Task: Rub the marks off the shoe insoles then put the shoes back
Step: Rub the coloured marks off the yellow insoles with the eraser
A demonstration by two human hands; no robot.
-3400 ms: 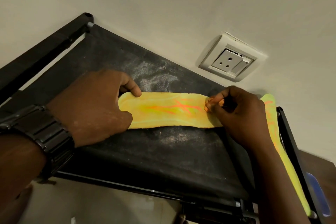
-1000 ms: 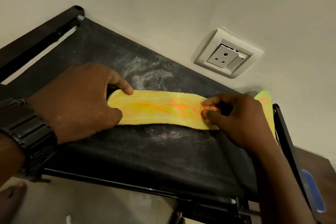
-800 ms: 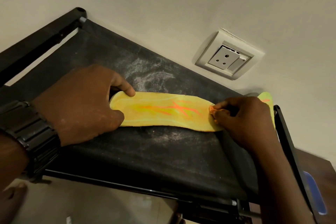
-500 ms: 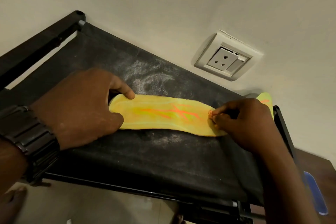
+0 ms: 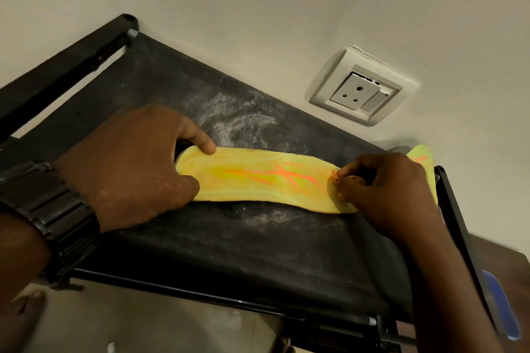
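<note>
A yellow insole (image 5: 258, 178) with orange marks along its middle lies flat on a dusty black fabric shelf (image 5: 229, 243). My left hand (image 5: 134, 163) grips the insole's left end, forefinger on top and thumb at its near edge. My right hand (image 5: 384, 189) pinches a small orange piece (image 5: 334, 175), pressed onto the insole's right end beside the marks. A second yellow insole (image 5: 421, 155) shows just behind my right hand, mostly hidden by it.
The shelf stands against a pale wall with a white socket (image 5: 361, 94). Black frame bars run along the left (image 5: 71, 66) and right (image 5: 459, 226) sides. A blue object (image 5: 502, 304) lies beyond the right bar. Pale floor shows below the front edge.
My right hand has made small strokes back and forth at the insole's right end. My left hand has kept its hold on the left end. The view shifted slightly.
</note>
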